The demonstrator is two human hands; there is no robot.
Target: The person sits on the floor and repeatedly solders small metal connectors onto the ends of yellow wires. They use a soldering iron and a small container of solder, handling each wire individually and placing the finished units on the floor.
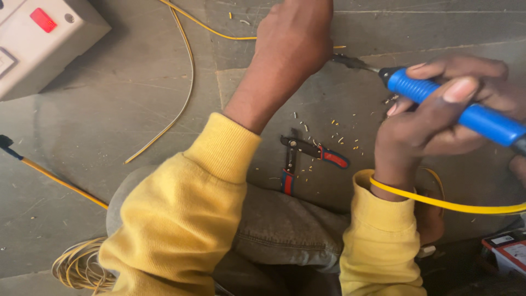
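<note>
— What's in the hands?

— The right hand (438,118) is wrapped around a blue-handled tool (460,109), its metal tip meeting the left hand (293,41), a fist pinching the thin yellow wire (189,82) on the grey floor (109,137).

— Which step?

— Working the wire's end, I'd judge (bits litter the floor beside the red-handled pliers (307,159)). Next calls for a steady pinch.

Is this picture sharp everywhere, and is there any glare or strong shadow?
Head view: soft, even light, no glare; faint shadows under the left hand and pliers; the right hand with the blue-handled tool looks slightly soft, close to the lens.
</note>
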